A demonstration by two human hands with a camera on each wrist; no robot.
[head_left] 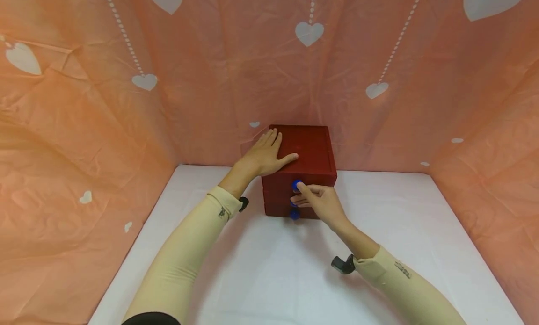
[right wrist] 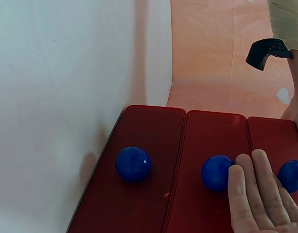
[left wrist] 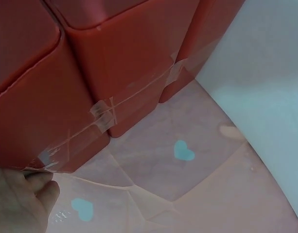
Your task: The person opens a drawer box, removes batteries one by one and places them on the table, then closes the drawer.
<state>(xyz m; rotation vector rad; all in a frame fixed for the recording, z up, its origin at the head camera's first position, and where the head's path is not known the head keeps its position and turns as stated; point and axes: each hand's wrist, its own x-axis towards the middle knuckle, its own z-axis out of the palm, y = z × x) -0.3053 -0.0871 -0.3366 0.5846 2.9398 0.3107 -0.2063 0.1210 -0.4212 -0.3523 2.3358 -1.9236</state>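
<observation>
L hand (head_left: 266, 157) lies flat, fingers spread, atop a smooth red boxy drawer unit (head_left: 309, 149) on the white table (head_left: 252, 269). R hand (head_left: 325, 202) pinches the glossy round blue top knob (head_left: 295, 184) w/ thumb & forefinger; matching middle knob (right wrist: 216, 173) is beside its other fingers, bottom knob (head_left: 294, 215) below.

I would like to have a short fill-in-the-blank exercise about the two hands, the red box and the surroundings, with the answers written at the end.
1. The left hand rests on the ____ of the red box.
2. The right hand grips the uppermost knob, whose colour is ____.
3. On the front of the box, the knobs number ____ in total.
4. The backdrop is decorated with white ____-shaped figures.

Missing words: top; blue; three; heart
</observation>
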